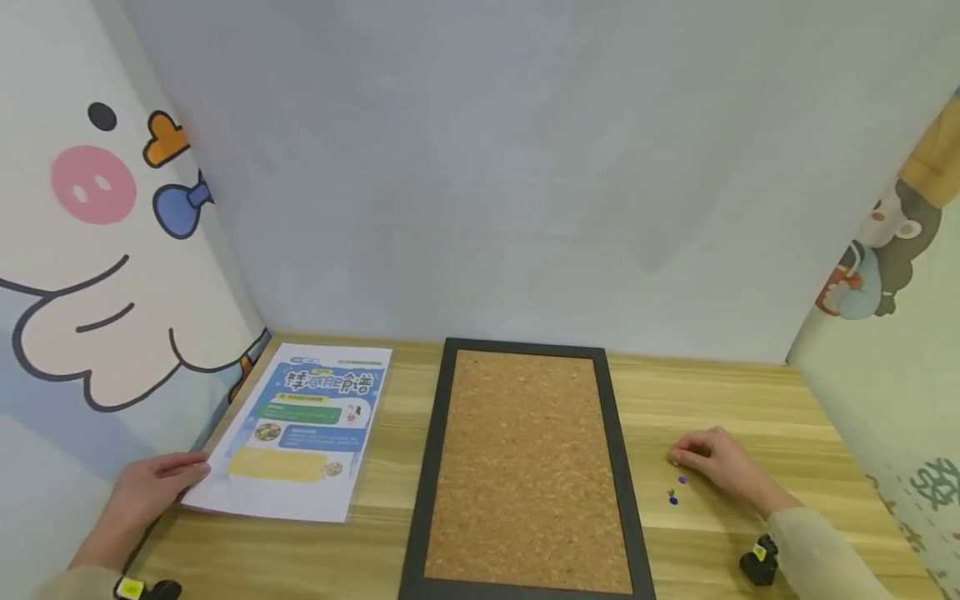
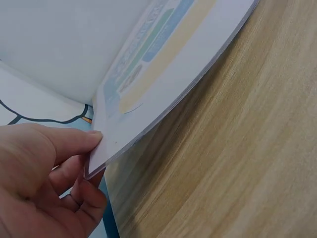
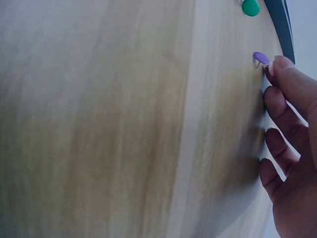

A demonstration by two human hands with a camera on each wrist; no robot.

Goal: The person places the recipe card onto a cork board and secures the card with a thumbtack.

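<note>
At the left of the head view, my left hand (image 1: 153, 492) pinches the near left corner of a printed, laminated-looking sheet (image 1: 360, 492). In the left wrist view the thumb lies on top of the sheet (image 2: 163, 94), fingers below, and that edge is lifted off the table. On the right, my right hand (image 1: 720, 462) is low over the tabletop, thumb and forefinger together around a small pinkish thumbtack (image 3: 271, 68), mostly hidden. A purple thumbtack (image 3: 261, 58) lies right by these fingertips, and a green thumbtack (image 3: 250, 7) is farther off. A blue thumbtack (image 1: 673, 501) lies near them.
A cork board (image 1: 525, 467) in a black frame lies between the hands on the wood-grain table (image 1: 720, 392). A grey wall (image 1: 480, 167) rises behind. Patterned walls (image 1: 45, 350) stand at both sides, and a black wrist camera (image 1: 759, 562) sits at the right wrist.
</note>
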